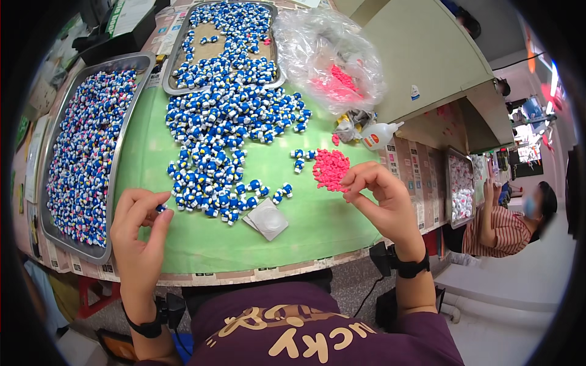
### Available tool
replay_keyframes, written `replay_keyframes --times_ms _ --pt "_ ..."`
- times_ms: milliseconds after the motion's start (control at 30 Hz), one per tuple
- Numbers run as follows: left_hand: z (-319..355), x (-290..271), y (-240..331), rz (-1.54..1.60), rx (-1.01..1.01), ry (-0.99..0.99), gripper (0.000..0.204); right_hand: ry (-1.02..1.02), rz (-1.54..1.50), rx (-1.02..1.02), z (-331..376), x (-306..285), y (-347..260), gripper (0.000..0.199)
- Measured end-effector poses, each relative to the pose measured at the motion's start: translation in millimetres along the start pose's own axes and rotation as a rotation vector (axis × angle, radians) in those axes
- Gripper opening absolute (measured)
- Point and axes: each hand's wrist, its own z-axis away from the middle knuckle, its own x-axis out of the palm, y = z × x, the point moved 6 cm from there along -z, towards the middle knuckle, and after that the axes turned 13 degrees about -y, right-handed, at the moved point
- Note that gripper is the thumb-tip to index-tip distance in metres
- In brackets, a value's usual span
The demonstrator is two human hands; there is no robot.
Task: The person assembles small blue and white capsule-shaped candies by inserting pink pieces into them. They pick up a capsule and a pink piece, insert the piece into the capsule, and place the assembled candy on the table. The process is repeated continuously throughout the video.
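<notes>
At the left of the green mat, my left hand pinches a small blue-and-white figure between thumb and fingertips. My right hand is closed in a pinch at the right edge of a pile of small pink pieces; a bit of pink shows at its fingertips. Between the hands lies a large heap of blue-and-white figures, with a few loose ones near the pink pile. A small clear dish on a pale square pad sits in front of the heap.
Metal trays of figures stand at the left and back. A clear plastic bag with pink pieces, a white squeeze bottle and a large grey-green box stand at the back right. A co-worker sits beyond, at the right.
</notes>
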Motion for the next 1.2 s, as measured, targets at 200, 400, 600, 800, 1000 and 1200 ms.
replay_keyframes --times_ms 200,400,600,800,1000,1200 --pt "-1 -1 4 -0.021 0.017 -0.003 0.024 0.015 0.106 0.107 -21 -25 28 0.012" --pt "4 -5 0 -0.027 -0.027 -0.014 0.021 0.096 0.231 0.205 -44 -53 57 0.009" --pt "3 -3 -2 -0.012 -0.037 -0.009 0.022 0.14 0.243 0.158 -47 -55 63 0.008" --pt "4 -2 -5 0.021 -0.061 -0.009 0.02 0.201 0.261 0.174 -19 -55 45 0.009" --pt "2 -1 -1 0.242 -0.037 -0.015 0.022 0.137 0.285 0.275 3 -49 55 0.009" --pt "3 10 4 0.539 -0.065 -0.079 0.023 0.112 0.336 0.222 -6 -35 49 0.01"
